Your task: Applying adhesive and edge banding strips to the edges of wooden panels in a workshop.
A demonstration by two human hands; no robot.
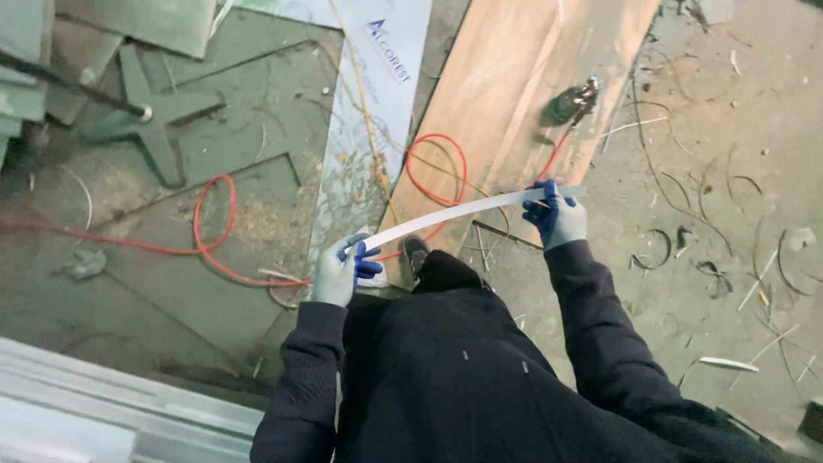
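Observation:
I hold a long, thin white strip [463,209] in front of my body, one end in each gloved hand. My left hand [341,268], in a grey and blue glove, pinches the lower left end. At the upper right end my right hand [555,214] grips the strip, which bows slightly between the two hands. Both sleeves are dark, and my dark jacket fills the bottom of the view. One shoe [415,254] shows below the strip.
A red hose [214,231] loops across the concrete floor toward a small power tool [573,103] lying on a long wooden board [506,94]. A white panel [377,111] lies beside the board. Metal offcuts and curled scraps litter the floor; a pale frame [103,403] lies at lower left.

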